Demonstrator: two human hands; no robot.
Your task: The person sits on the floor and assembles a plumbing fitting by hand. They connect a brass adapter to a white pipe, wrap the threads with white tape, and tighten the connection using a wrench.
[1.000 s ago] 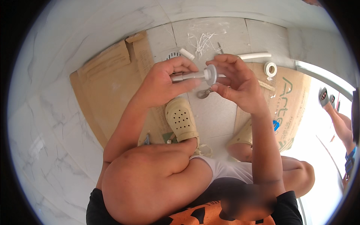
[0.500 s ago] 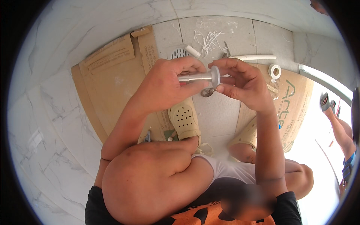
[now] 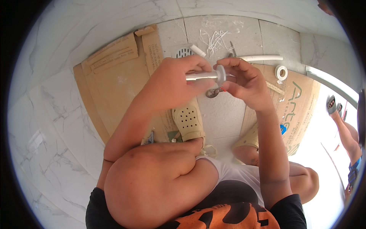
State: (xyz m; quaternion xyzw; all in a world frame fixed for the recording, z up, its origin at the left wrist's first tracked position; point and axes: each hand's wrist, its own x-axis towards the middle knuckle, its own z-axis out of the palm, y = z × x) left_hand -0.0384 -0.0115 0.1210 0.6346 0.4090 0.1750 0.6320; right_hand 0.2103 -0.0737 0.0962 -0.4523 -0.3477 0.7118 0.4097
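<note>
My left hand (image 3: pixel 173 78) is closed around a shiny metal tube fitting (image 3: pixel 202 76) with a pale round flange (image 3: pixel 221 75) at its right end. Against the flange's rim curl the fingers and thumb of my right hand (image 3: pixel 248 82). A thin whitish piece shows between the right fingers, too small to name. By the right thumb is a small red-orange spot. Just below the fingertips appears a dark, round metallic piece (image 3: pixel 213 93); whether it hangs or lies on the floor I cannot tell.
Flattened cardboard (image 3: pixel 110 84) covers the floor at left, with another sheet (image 3: pixel 301 107) at right. Beyond my hands lie a slotted drain cover (image 3: pixel 184 52), white strips (image 3: pixel 216 41) and a white pipe (image 3: pixel 263 58). A tape roll (image 3: pixel 281 72) sits at right. Another person's leg (image 3: pixel 345 129) shows far right.
The metal fitting has turned slightly in my hands, and the red part by my left fingers is out of sight. A red-orange spot now shows by my right thumb.
</note>
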